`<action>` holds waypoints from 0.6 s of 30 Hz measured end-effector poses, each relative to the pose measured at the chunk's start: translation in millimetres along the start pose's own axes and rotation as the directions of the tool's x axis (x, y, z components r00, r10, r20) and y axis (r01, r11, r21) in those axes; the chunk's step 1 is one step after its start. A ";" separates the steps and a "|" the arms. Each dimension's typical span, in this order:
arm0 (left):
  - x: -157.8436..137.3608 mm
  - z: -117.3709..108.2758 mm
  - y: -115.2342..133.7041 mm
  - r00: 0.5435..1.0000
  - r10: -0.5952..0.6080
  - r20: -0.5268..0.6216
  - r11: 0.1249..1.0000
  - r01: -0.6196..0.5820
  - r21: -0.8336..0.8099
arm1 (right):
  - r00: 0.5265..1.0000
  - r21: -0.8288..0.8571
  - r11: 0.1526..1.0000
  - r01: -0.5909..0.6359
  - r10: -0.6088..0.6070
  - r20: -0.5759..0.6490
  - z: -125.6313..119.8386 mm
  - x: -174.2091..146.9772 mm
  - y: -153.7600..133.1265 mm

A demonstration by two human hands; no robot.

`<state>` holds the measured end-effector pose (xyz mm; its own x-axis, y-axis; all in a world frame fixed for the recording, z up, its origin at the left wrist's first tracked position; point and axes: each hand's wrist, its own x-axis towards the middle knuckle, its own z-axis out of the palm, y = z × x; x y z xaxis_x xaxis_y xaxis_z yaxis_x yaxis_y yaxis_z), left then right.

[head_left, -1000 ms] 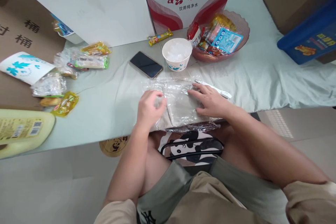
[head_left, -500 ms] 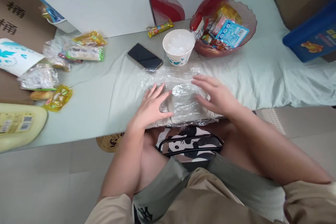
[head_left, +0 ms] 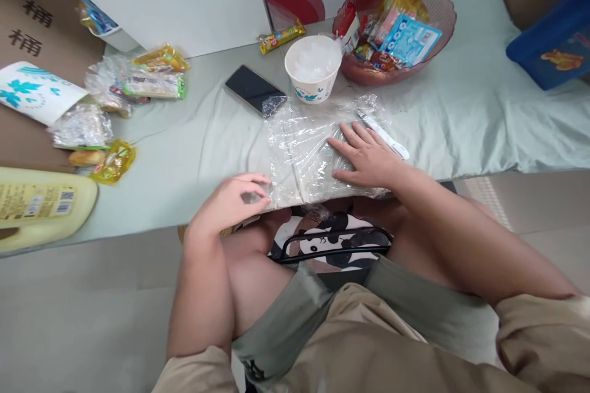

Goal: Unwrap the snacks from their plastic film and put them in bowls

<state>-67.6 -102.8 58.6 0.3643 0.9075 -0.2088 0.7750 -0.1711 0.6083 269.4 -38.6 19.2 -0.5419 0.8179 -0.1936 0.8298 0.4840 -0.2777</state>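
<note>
Right hand (head_left: 370, 158) splayed, empty, on clear plastic (head_left: 306, 147) – left hand (head_left: 228, 201) nearly pinched at its edge, hold unclear.

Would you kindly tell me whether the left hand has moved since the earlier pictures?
Yes: judged against the phone, the left hand has shifted to the left and farther toward the near side of the view.

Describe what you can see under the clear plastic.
Pale cloth and a corner of the phone show through the plastic; what the right hand covers cannot be seen.
</note>
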 end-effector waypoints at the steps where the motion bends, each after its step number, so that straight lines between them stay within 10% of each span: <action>1: -0.1 -0.5 -2.5 0.993 0.010 -0.119 0.999 -0.015 -0.042 | 1.000 0.008 1.000 0.002 -0.002 -0.008 0.6 -0.5 -0.6; 4: 15.1 6.6 2.9 0.818 0.045 -0.573 0.995 -0.090 -0.050 | 1.000 0.022 1.000 0.022 -0.021 -0.011 3.0 -2.8 -5.8; 6: 34.1 19.0 16.8 0.719 0.130 -0.682 0.987 -0.163 0.015 | 0.998 0.026 0.998 0.059 -0.059 -0.004 4.4 -5.6 -12.7; 12: 75.4 56.2 58.3 0.961 0.161 -0.223 0.961 -0.101 0.258 | 0.985 0.117 0.987 0.114 -0.096 -0.144 -5.8 -17.0 -34.9; 15: 76.1 59.8 60.2 0.998 0.039 -0.040 0.944 -0.023 0.328 | 0.922 0.147 0.987 -0.071 0.121 -0.368 -15.1 -17.5 -33.4; 18: 72.1 57.6 55.6 0.999 -0.020 0.044 0.933 0.003 0.360 | 0.884 0.149 0.989 -0.009 0.078 -0.461 -15.7 -10.6 -22.8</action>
<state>31.4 -69.0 33.3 0.3709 0.8931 -0.2547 0.9100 -0.2949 0.2913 258.3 -53.4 42.3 -0.3525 0.9042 0.2414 0.8056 0.4244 -0.4133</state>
